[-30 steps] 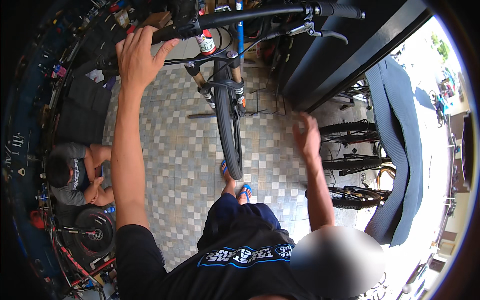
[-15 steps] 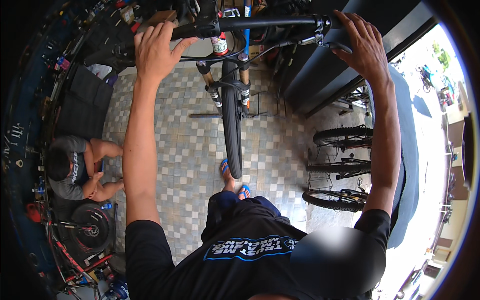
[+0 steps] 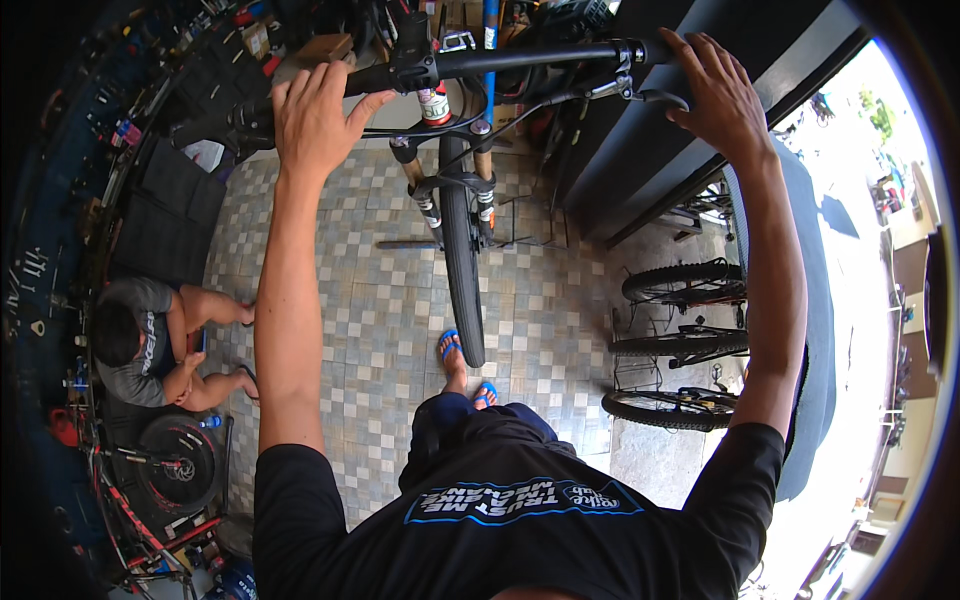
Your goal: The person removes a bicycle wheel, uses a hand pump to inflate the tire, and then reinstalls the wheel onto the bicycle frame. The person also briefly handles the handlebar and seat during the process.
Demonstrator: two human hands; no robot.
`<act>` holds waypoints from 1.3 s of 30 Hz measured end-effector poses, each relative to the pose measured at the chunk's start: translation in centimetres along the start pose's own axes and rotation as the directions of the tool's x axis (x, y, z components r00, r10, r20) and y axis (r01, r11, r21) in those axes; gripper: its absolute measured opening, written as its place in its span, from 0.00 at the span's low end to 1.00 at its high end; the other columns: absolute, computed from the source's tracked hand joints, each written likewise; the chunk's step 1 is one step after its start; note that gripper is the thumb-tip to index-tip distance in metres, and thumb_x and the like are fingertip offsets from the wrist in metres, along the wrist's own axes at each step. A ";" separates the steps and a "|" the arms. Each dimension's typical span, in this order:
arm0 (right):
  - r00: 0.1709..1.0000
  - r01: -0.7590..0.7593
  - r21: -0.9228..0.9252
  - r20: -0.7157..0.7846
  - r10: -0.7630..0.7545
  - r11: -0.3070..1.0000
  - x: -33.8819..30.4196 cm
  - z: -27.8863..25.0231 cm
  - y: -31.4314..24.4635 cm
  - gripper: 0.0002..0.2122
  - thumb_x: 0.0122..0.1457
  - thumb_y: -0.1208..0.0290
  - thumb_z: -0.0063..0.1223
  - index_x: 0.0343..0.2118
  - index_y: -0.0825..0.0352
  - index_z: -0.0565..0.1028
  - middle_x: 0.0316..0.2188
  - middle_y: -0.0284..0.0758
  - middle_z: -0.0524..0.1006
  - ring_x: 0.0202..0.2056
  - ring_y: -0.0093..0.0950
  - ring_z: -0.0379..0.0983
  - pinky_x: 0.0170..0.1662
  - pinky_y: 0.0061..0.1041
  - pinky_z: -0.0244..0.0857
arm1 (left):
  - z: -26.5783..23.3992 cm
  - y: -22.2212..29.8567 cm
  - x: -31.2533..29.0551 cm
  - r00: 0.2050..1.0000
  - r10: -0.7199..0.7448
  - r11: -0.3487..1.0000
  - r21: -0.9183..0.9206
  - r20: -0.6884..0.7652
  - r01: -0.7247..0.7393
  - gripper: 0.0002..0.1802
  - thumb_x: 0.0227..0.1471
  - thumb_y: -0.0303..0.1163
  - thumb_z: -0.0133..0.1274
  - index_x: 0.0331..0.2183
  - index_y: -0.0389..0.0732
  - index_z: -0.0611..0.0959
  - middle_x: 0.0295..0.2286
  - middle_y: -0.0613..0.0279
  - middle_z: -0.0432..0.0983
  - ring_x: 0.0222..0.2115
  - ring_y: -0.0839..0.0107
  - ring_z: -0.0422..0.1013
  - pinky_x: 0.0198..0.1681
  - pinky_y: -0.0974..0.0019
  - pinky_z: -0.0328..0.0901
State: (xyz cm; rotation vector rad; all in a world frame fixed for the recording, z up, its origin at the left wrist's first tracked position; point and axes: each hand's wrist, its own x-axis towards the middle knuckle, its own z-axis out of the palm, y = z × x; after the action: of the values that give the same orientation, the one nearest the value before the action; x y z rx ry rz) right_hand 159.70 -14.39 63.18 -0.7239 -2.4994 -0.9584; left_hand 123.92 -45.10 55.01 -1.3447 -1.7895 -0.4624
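Observation:
A black flat handlebar (image 3: 540,58) spans the far part of the view, clamped by a black stem (image 3: 412,62). My left hand (image 3: 318,122) is closed over its left part, thumb stretched along the bar toward the stem. On the right end, my right hand (image 3: 722,100) wraps the grip from outside, the grip mostly hidden by it. A brake lever (image 3: 664,97) shows by that thumb. Below the bar are the suspension fork (image 3: 482,165) and the front wheel (image 3: 460,260), whose tyre points toward my feet.
At the left, a person (image 3: 150,340) sits low beside a dark cabinet (image 3: 165,215). Loose wheels and a red-black frame (image 3: 110,500) lie nearer. Several bicycles (image 3: 680,345) stand at the right. Beyond the bar is a dark panel (image 3: 640,130); tiled floor (image 3: 360,300) lies between.
The handlebar and front wheel appear slightly lower in the view. Both my hands keep their places on the bar. The seated person's feet have shifted a little to the right.

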 end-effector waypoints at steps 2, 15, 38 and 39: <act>1.000 0.010 0.014 0.014 -0.010 1.000 0.0 0.0 0.2 0.52 0.43 0.59 0.76 0.70 0.45 0.52 0.65 0.35 0.64 0.67 0.35 0.59 0.71 0.35 0.53 | 0.1 0.0 0.0 1.000 0.000 1.000 0.000 -0.004 0.000 0.29 0.53 0.59 0.59 0.39 0.40 0.81 0.33 0.64 0.78 0.36 0.61 0.72 0.43 0.57 0.59; 0.999 0.031 0.041 0.019 -0.032 0.999 0.9 0.3 0.3 0.48 0.46 0.57 0.75 0.69 0.48 0.55 0.65 0.36 0.65 0.67 0.35 0.59 0.71 0.34 0.53 | -0.3 0.7 0.0 0.999 -0.037 0.999 0.004 0.002 0.037 0.29 0.54 0.59 0.58 0.38 0.39 0.81 0.33 0.62 0.78 0.36 0.61 0.72 0.44 0.57 0.59; 0.999 0.034 0.087 0.035 -0.037 0.996 1.2 -0.2 0.3 0.47 0.46 0.58 0.74 0.68 0.48 0.56 0.65 0.36 0.64 0.67 0.35 0.59 0.71 0.35 0.52 | -0.5 1.0 0.1 0.998 -0.047 0.999 0.014 -0.034 0.047 0.29 0.52 0.59 0.60 0.35 0.40 0.81 0.31 0.62 0.78 0.34 0.61 0.71 0.41 0.57 0.59; 0.999 0.033 0.084 0.033 -0.036 0.996 1.2 -0.1 0.3 0.47 0.47 0.58 0.74 0.68 0.48 0.56 0.65 0.36 0.64 0.67 0.35 0.59 0.71 0.35 0.52 | -0.4 1.1 0.1 0.998 -0.049 0.999 0.013 -0.038 0.050 0.29 0.52 0.59 0.60 0.35 0.39 0.81 0.31 0.62 0.78 0.34 0.61 0.71 0.42 0.57 0.59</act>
State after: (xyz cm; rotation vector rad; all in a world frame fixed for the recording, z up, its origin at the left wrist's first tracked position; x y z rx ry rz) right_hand 158.88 -13.92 64.02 -0.6787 -2.5726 -0.8546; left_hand 125.07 -44.93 55.17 -1.2770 -1.7954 -0.4980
